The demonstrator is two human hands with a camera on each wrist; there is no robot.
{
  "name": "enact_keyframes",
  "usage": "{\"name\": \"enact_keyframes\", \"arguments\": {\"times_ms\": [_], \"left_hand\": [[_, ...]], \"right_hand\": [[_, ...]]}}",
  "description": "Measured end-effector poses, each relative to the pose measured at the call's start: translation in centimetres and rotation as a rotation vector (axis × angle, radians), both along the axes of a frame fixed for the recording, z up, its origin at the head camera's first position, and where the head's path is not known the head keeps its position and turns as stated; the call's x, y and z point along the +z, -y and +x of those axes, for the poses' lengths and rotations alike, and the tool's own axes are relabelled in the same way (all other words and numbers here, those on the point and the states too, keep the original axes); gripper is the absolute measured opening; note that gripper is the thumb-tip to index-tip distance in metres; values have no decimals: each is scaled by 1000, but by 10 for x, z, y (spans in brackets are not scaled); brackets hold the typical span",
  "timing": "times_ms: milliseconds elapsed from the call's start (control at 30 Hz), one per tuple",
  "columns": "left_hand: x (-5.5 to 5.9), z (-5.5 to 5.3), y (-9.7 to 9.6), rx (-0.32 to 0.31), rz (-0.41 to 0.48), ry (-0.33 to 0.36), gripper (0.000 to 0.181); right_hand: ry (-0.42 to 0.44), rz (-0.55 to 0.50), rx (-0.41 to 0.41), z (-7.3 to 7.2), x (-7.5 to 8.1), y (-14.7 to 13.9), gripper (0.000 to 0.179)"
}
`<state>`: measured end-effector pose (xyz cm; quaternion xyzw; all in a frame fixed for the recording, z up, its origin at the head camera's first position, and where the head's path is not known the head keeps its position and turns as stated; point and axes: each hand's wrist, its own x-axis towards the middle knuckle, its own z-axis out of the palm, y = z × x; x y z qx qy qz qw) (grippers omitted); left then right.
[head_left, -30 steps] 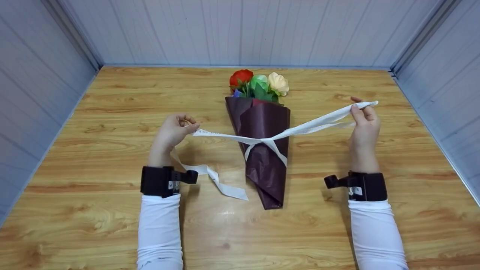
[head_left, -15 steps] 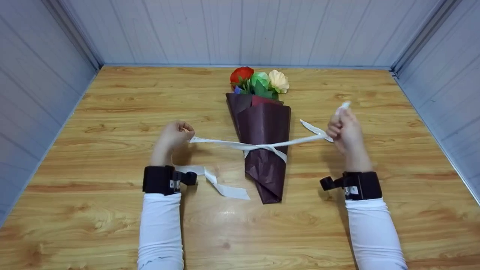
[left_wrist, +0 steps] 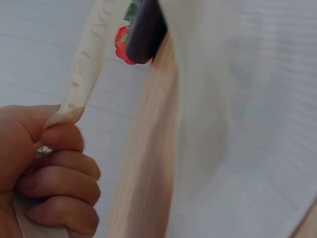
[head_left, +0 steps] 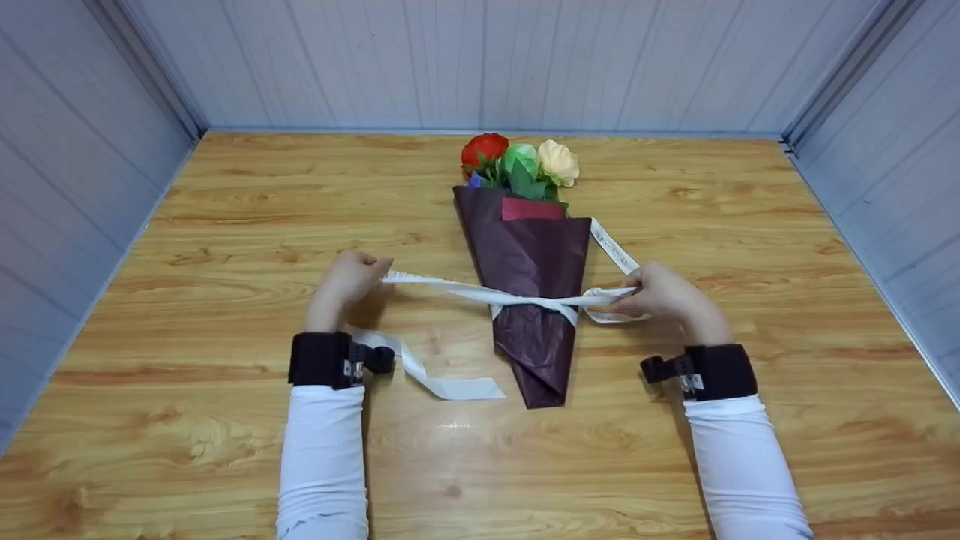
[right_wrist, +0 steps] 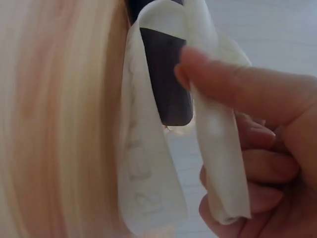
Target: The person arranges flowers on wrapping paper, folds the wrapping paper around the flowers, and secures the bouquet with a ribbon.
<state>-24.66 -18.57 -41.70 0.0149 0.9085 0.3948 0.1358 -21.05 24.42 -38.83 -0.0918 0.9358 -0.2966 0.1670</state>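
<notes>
A bouquet wrapped in dark maroon paper lies on the table, its red flower, green flower and cream flower toward the back wall. White printed ribbon crosses over itself around the lower half of the paper. Left of the bouquet, my left hand pinches one ribbon length; the left wrist view shows the ribbon rising from thumb and curled forefinger. To the right, my right hand holds the other length, and a ribbon loop hangs beside its fingers in the right wrist view.
A loose ribbon tail trails on the wooden table below my left hand. Another ribbon stretch runs past the paper's upper right edge. Pale panelled walls enclose the table at the back and sides.
My right hand has come inward and down toward the bouquet, and the ribbon on that side now forms a loop. The left hand has lowered slightly, still pinching its length. The paper's front has shifted slightly.
</notes>
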Motion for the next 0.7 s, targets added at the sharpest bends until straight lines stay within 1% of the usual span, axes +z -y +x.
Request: {"name": "enact_keyframes", "arguments": {"times_ms": [100, 200, 300, 433, 533, 700], "left_hand": [[-1, 2, 2, 55, 7, -26, 45], [-2, 4, 7, 89, -44, -51, 46], [-5, 7, 14, 129, -96, -58, 47], [-5, 10, 20, 201, -145, -63, 45], [-5, 12, 22, 257, -185, -47, 42], [-5, 13, 27, 318, -244, 23, 39]], "right_hand": [[26, -8, -51, 0, 0, -6, 17], [30, 20, -85, 0, 0, -13, 18], [35, 46, -107, 0, -1, -19, 19], [58, 60, -131, -2, -4, -25, 20], [77, 72, -162, -4, -7, -32, 19], [110, 61, -222, -5, -12, -43, 20]]}}
